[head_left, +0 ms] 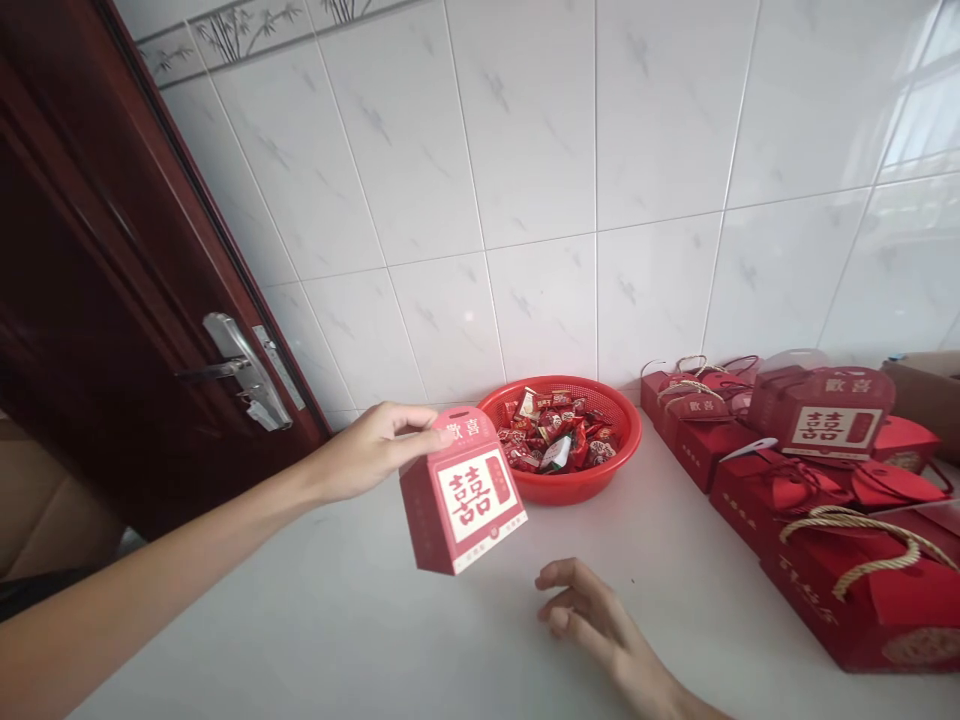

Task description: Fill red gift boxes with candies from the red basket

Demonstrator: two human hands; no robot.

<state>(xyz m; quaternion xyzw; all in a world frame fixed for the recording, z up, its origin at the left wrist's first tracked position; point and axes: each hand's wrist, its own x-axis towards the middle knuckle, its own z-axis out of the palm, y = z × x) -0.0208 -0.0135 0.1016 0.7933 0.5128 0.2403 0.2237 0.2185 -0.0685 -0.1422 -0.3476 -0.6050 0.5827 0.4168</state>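
Observation:
My left hand point(386, 447) pinches the top flap of a red candy box point(469, 500) with white panels and a large red character on its front. Slightly tilted, the box hangs above the white tabletop, in front of the basket. My right hand point(585, 615) hovers low over the table to the right of the box, fingers curved and apart, holding nothing. Behind the box stands a round red plastic basket point(626, 440) with wrapped candies point(555, 430) inside. Whether the held box contains anything is hidden.
Along the right side sit several red gift boxes point(810, 590) with rope handles. Another candy box point(836, 415) like the held one rests on top of them. A tiled wall point(540, 200) closes off the back. At left is a dark wooden door point(97, 250) with a metal handle.

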